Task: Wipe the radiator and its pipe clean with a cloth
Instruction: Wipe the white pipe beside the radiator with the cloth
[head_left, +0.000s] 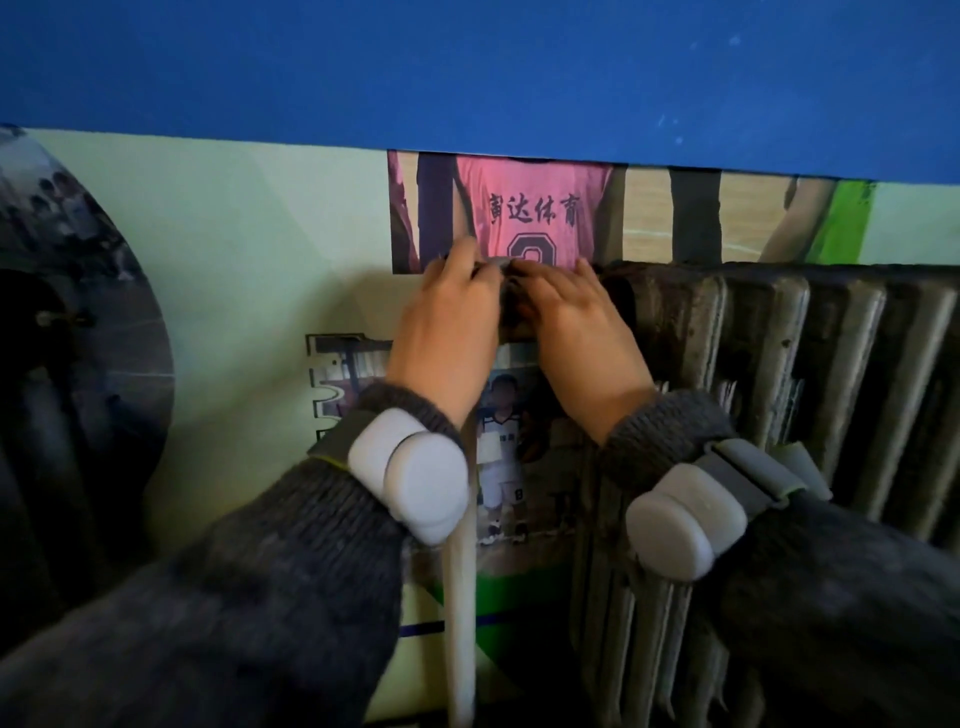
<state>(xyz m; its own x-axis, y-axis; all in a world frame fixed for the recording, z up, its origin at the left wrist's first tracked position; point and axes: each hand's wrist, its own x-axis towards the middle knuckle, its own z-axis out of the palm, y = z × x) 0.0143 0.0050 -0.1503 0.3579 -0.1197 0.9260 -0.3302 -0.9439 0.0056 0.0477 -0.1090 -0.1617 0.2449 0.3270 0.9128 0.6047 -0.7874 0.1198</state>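
A dark, grimy ribbed radiator (769, 364) hangs on the wall at the right. A pale vertical pipe (460, 613) runs down just left of it, below my wrists. My left hand (449, 332) and my right hand (576, 332) are side by side at the radiator's upper left corner, fingers curled over a short dark horizontal pipe section. Between the fingertips a small grey strip of cloth (496, 264) shows; most of it is hidden by the hands. Both hands press on it.
Behind the radiator the wall carries a printed poster (249, 249) with sports photos, under a blue band (467, 67). A dark object (41, 389) stands at the far left. Both wrists wear grey bands with white pods.
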